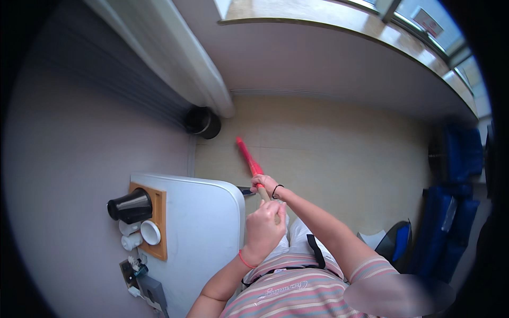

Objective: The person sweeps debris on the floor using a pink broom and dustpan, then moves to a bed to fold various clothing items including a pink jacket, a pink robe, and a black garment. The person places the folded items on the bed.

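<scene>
Both hands were wrapped round the broom point(255, 168), the left hand point(263, 227) near the handle's upper end, the right hand point(264, 184) just above the red head, which pointed over the floor point(328, 143) toward the black bin point(204, 123). Good control probably needed the right hand guiding low strokes, clear of bench point(207, 222) and bin.

We see a smooth white tabletop with a rounded corner point(207, 222), bearing a rectangular light-brown wooden tray point(161, 212). On the tray we find a glossy black cylindrical vessel point(132, 205) and a round white cup point(150, 232). On our beige tiled floor point(328, 138) stands a black cylindrical bin point(203, 122).
</scene>
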The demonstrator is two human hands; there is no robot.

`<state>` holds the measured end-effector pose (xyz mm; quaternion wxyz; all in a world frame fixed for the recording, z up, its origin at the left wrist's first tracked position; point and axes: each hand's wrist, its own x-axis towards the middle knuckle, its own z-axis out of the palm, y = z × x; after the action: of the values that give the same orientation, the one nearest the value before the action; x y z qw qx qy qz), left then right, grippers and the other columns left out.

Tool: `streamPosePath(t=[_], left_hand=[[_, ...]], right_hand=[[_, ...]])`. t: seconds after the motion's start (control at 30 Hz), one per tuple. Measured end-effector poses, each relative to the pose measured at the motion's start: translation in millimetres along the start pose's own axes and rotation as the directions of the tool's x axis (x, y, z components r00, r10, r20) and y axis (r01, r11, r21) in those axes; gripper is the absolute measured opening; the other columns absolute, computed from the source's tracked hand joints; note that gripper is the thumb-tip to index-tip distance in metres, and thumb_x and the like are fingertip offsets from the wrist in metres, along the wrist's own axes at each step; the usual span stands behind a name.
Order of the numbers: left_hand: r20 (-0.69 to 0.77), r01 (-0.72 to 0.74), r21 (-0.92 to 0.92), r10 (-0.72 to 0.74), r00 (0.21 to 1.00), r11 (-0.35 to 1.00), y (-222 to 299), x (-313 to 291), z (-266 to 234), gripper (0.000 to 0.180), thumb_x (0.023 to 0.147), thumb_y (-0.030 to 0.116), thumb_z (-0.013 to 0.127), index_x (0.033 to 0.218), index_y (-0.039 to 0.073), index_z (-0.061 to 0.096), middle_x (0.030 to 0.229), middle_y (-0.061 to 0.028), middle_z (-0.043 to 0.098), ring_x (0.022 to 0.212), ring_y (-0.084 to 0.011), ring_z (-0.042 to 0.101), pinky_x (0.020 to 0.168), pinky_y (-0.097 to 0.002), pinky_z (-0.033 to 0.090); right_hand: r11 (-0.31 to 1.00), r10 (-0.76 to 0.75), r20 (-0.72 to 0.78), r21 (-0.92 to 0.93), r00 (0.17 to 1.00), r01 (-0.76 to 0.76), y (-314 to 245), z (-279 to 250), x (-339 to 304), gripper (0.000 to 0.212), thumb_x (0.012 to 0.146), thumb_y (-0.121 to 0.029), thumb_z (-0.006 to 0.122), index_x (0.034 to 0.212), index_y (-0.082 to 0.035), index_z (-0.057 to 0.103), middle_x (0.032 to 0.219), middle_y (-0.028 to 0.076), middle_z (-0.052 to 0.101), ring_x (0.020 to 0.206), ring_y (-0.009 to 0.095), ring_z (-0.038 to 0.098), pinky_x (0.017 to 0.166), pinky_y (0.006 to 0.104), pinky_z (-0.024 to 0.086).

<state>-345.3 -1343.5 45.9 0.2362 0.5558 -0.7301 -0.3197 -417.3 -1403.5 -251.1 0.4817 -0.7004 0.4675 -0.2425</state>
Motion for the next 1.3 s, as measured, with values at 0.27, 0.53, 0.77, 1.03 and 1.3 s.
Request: streamPosePath(t=[0.27, 0.53, 0.77, 1.03, 1.3], left_hand=[[-0.027, -0.079, 0.073, 0.081, 0.996, 0.994, 37, 36, -73, 0.025, 0.083, 0.018, 0.069, 0.066, 0.004, 0.056, 0.059, -0.0132, 0.056, 0.055, -0.0313, 0.059, 0.07, -0.0393, 0.057], [-0.205, -0.041, -0.465, -0.062, 0.977, 0.884, -5, 118, -19, 0.016, 0.088, 0.003, 0.058, 0.074, -0.005, 0.058, 0.063, -0.0143, 0.058, 0.059, -0.0325, 0.061, 0.097, -0.0409, 0.048], [-0.257, 0.111, -0.659, -0.361, 0.896, 0.744, -75, 201, 47, 0.024, 0.094, 0.008, 0.053, 0.076, -0.006, 0.059, 0.067, -0.0096, 0.061, 0.062, -0.0135, 0.056, 0.076, -0.0304, 0.051], [-0.566, 0.412, -0.269, -0.489, 0.663, 0.871, -63, 198, -61, 0.027, 0.091, 0.01, 0.059, 0.068, -0.002, 0.053, 0.061, -0.0169, 0.056, 0.053, -0.0348, 0.055, 0.052, -0.0369, 0.046], [-0.706, 0.533, -0.093, -0.433, 0.56, 0.841, -70, 186, -128, 0.027, 0.087, 0.01, 0.064, 0.065, 0.001, 0.049, 0.06, -0.0194, 0.053, 0.055, -0.0402, 0.053, 0.062, -0.0418, 0.052]], right_hand=[[0.977, -0.2, 0.152, -0.043, 0.968, 0.208, -110, -54, 40, 0.018, 0.077, -0.023, 0.071, 0.079, -0.006, 0.065, 0.093, 0.01, 0.066, 0.087, 0.033, 0.063, 0.075, 0.0402, 0.051], [0.885, 0.02, -0.038, -0.465, 0.999, -0.035, -49, -193, 70, 0.015, 0.072, -0.024, 0.073, 0.075, -0.01, 0.068, 0.087, 0.006, 0.067, 0.079, 0.03, 0.063, 0.074, 0.0396, 0.049], [0.843, 0.142, 0.131, -0.535, 0.981, -0.051, 75, -214, 154, 0.022, 0.069, -0.03, 0.077, 0.075, -0.01, 0.07, 0.081, 0.011, 0.068, 0.076, 0.032, 0.066, 0.071, 0.0418, 0.053], [0.92, -0.049, 0.625, -0.276, 0.779, 0.279, -30, -86, 255, 0.029, 0.077, -0.039, 0.069, 0.077, -0.011, 0.068, 0.083, 0.014, 0.068, 0.08, 0.036, 0.065, 0.073, 0.0456, 0.052], [0.914, -0.33, 0.762, 0.109, 0.557, 0.391, -118, 3, 276, 0.022, 0.081, -0.032, 0.068, 0.079, -0.01, 0.066, 0.087, 0.013, 0.068, 0.086, 0.034, 0.064, 0.075, 0.0434, 0.051]])
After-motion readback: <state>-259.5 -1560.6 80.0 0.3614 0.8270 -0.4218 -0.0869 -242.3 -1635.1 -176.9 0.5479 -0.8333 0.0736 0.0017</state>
